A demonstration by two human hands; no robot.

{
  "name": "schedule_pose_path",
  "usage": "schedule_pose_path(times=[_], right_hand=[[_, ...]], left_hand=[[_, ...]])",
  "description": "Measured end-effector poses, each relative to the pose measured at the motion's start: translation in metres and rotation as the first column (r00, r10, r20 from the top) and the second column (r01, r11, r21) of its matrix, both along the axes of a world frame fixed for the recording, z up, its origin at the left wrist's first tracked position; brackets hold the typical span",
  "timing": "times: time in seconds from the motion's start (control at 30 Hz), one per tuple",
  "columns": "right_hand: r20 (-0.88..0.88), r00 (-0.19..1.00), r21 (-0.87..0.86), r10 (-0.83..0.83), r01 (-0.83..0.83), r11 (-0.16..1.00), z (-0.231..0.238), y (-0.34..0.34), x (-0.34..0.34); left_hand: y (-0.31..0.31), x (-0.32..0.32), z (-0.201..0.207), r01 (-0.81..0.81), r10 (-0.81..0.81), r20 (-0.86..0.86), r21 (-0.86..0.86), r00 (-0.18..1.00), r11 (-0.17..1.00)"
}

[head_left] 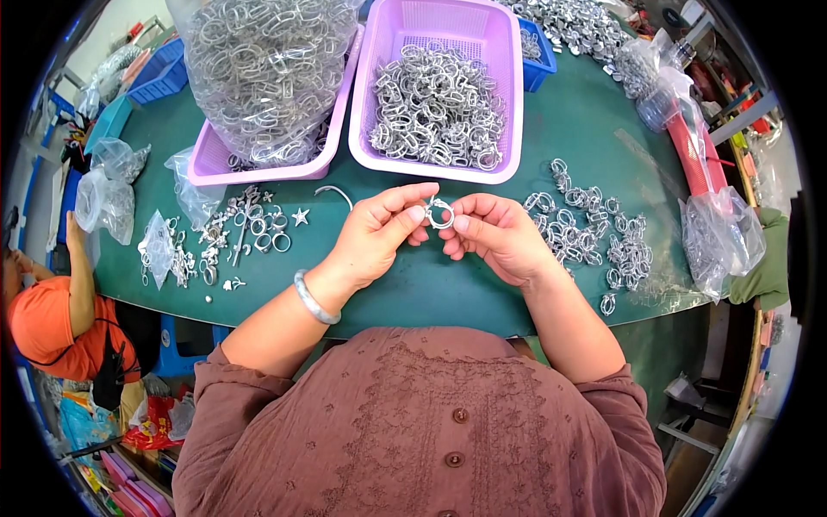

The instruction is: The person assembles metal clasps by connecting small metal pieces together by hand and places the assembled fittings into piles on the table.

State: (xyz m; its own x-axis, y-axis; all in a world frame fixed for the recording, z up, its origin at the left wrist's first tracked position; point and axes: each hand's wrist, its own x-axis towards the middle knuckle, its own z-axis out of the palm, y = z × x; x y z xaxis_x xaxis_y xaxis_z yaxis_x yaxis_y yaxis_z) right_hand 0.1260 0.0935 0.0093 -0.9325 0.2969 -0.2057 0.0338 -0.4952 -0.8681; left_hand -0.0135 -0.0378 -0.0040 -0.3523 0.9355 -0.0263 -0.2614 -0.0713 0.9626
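Observation:
My left hand (379,226) and my right hand (504,234) meet over the table just in front of the purple basket. Between them they pinch one silver-coloured metal ring (439,203), its round opening facing me. Thumb and fingers of each hand close on opposite sides of its band. To the right of my right hand lies a loose heap of similar rings (573,239). Left of my left hand are scattered small metal pieces (245,226), with a star-shaped piece (300,216) and a curved metal strip (334,190) nearest it.
A purple basket (514,129) full of rings stands ahead. Beside it, another purple basket (258,177) bears a bulging clear bag of rings (267,77). More metal pieces (568,26) are heaped far right on the green table (388,297). A person in orange (56,327) sits left.

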Motion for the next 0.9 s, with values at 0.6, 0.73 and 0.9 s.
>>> schedule_pose_path(times=[0.6,0.73,0.9], right_hand=[[0.029,0.999,0.012,0.014,-0.014,1.000,-0.0027,-0.0007,-0.0006],[0.005,1.000,-0.001,0.026,-0.026,1.000,-0.0016,-0.0003,-0.0003],[0.015,0.999,-0.001,0.031,-0.031,1.000,-0.0009,-0.0008,0.0004]], left_hand=[[0.0029,-0.0007,-0.0054,-0.037,0.036,0.030,0.024,0.999,0.999],[0.0026,0.0005,-0.0030,-0.027,0.027,0.006,-0.005,1.000,1.000],[0.0024,0.0006,-0.0029,-0.029,0.029,-0.011,0.004,1.000,1.000]])
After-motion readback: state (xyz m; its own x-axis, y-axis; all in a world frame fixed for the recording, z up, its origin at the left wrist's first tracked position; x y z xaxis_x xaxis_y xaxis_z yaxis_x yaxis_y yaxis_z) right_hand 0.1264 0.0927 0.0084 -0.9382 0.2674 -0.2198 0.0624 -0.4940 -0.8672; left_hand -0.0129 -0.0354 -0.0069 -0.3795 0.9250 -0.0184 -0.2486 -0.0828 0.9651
